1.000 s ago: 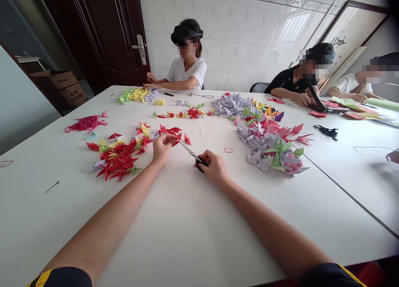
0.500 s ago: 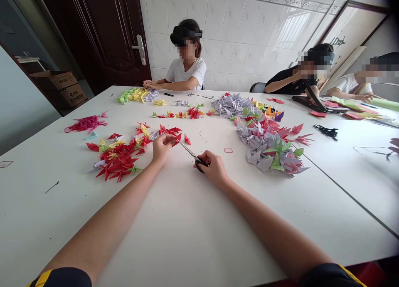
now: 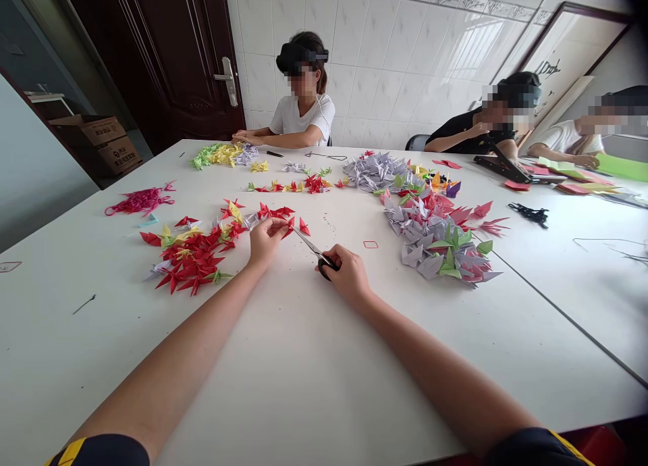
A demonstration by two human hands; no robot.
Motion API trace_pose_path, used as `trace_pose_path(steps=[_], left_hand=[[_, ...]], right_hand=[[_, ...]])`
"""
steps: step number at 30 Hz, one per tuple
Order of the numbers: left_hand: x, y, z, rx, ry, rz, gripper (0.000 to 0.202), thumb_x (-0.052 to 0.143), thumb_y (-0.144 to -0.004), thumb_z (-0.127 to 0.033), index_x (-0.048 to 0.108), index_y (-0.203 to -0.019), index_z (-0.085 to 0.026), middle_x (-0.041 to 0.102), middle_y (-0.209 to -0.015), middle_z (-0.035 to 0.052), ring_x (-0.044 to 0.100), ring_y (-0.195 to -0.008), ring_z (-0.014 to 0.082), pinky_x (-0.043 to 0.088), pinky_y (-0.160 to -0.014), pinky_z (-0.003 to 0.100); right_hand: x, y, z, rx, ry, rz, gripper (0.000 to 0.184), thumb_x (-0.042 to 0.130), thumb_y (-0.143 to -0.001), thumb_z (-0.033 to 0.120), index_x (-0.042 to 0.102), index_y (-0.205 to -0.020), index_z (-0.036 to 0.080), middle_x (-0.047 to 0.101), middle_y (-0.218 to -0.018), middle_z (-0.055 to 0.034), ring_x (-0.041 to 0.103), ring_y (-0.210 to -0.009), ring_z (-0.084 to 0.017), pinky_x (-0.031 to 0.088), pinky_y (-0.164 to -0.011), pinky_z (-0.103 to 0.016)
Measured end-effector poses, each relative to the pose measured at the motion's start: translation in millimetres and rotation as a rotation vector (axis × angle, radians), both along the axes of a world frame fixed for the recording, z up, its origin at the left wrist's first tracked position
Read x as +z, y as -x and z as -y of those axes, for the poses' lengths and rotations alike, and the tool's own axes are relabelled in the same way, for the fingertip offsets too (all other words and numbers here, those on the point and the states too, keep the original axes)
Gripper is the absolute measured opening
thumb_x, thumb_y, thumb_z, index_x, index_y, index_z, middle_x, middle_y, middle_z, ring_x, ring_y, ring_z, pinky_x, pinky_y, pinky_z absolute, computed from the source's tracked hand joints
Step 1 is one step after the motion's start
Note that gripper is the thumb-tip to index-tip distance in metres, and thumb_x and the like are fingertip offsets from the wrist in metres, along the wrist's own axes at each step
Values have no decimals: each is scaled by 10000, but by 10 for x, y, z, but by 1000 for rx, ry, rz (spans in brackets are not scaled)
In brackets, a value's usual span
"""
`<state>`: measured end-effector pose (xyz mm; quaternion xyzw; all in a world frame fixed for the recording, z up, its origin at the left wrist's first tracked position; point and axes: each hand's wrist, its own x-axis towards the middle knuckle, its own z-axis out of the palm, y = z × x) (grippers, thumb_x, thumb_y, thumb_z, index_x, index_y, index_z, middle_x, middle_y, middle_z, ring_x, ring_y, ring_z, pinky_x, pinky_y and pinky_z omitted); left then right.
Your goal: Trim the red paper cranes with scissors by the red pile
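My left hand (image 3: pixel 263 240) is closed in a pinch on a red paper crane (image 3: pixel 287 227) at the near end of a string of red and lilac cranes. My right hand (image 3: pixel 348 274) grips the black handles of small scissors (image 3: pixel 314 251), whose blades point up-left and touch the crane by my left fingers. A spread of mostly red folded cranes (image 3: pixel 195 253) lies just left of my left hand on the white table (image 3: pixel 304 358).
A big heap of lilac, pink and green cranes (image 3: pixel 435 236) lies to the right. Pink cord (image 3: pixel 139 200) sits far left. Across the table three people work: one at a yellow-green pile (image 3: pixel 217 154), another by a paper cutter (image 3: pixel 503 165). A black cord bundle (image 3: pixel 531 214) lies at right.
My hands and the scissors have barely shifted. The person at the far right has lowered the paper cutter's arm and moved a hand up toward the head.
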<state>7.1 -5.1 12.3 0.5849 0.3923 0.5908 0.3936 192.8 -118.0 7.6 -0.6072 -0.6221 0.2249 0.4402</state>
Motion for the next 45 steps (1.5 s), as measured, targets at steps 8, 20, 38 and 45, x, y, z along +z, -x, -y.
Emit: trace_pose_path(steps=[8, 20, 38, 45], left_hand=[[65, -3, 56, 6, 1, -41, 220, 740, -695, -344, 714, -814, -161, 707, -837, 74, 652, -784, 185, 538, -781, 329], [15, 0, 5, -39, 69, 26, 258, 768, -646, -342, 722, -816, -154, 711, -816, 71, 646, -756, 173, 525, -714, 303], [-10, 28, -38, -33, 112, 123, 259, 797, -629, -332, 719, -805, -159, 719, -830, 62, 661, -820, 190, 525, -858, 365], [-18, 24, -48, -39, 97, 123, 288, 805, -625, -363, 721, -806, -155, 708, -812, 57, 658, -791, 181, 538, -846, 369]], right_hand=[[-36, -6, -4, -48, -45, 184, 123, 531, -715, 210, 546, -830, 252, 695, -911, -19, 568, -721, -184, 377, -619, -282], [-45, 13, 7, -88, -61, 275, 138, 527, -735, 193, 553, -859, 250, 680, -938, -22, 576, -727, -187, 361, -628, -284], [-24, -33, -23, -62, -103, 117, 129, 576, -709, 253, 542, -834, 246, 693, -858, -4, 550, -711, -171, 376, -611, -273], [1, -28, -17, -18, -67, 124, 132, 569, -689, 226, 553, -818, 250, 707, -850, 6, 533, -678, -160, 366, -596, -266]])
